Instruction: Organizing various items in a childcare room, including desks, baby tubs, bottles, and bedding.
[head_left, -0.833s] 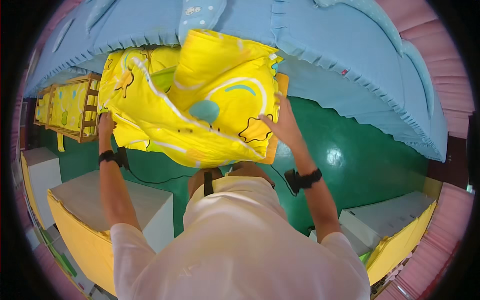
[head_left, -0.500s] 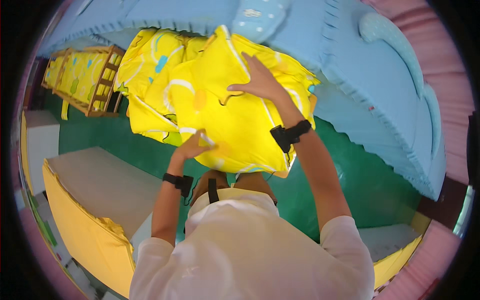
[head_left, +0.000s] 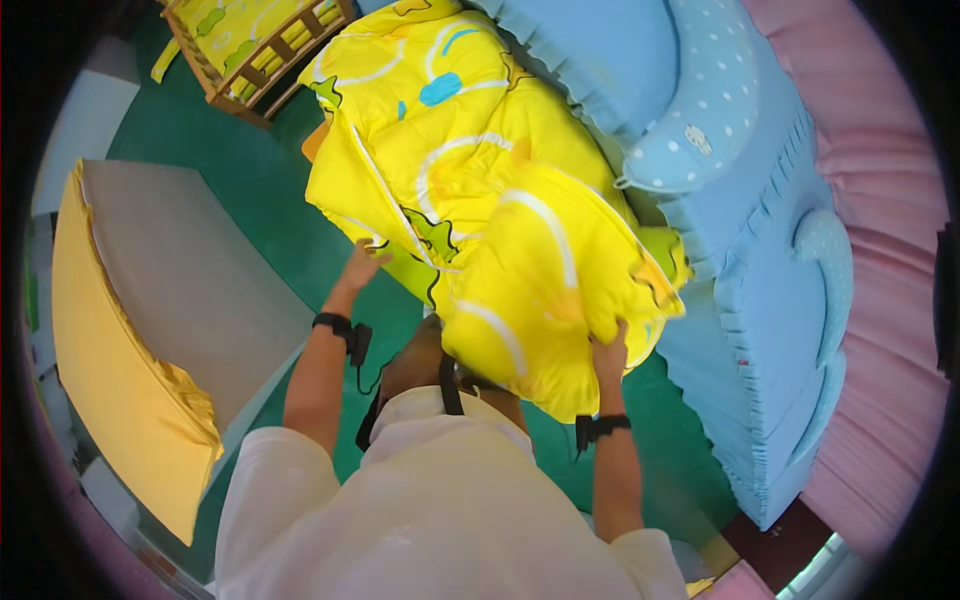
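Observation:
A yellow quilt [head_left: 470, 190] with white curves, green stars and blue spots lies bunched in front of me, its near corner folded over and hanging by my legs. My right hand [head_left: 610, 350] is closed on the quilt's right edge, thumb on top and the other fingers mostly hidden by cloth. My left hand [head_left: 368, 266] is beside the quilt's left edge, fingers a little apart; whether it touches the cloth is hard to make out. Each wrist wears a black band with a small box.
Blue ruffled covers with a polka-dot bolster [head_left: 700, 110] run along the right. Behind stands a small wooden bed [head_left: 262, 75] with yellow bedding. A grey-topped piece with a yellow cloth side [head_left: 120, 360] stands at the left, on the green floor [head_left: 235, 215].
My view has turned to the right. My right hand has come down off the quilt's top and taken hold of its edge; the near part is now folded over. My left hand has moved to the left edge.

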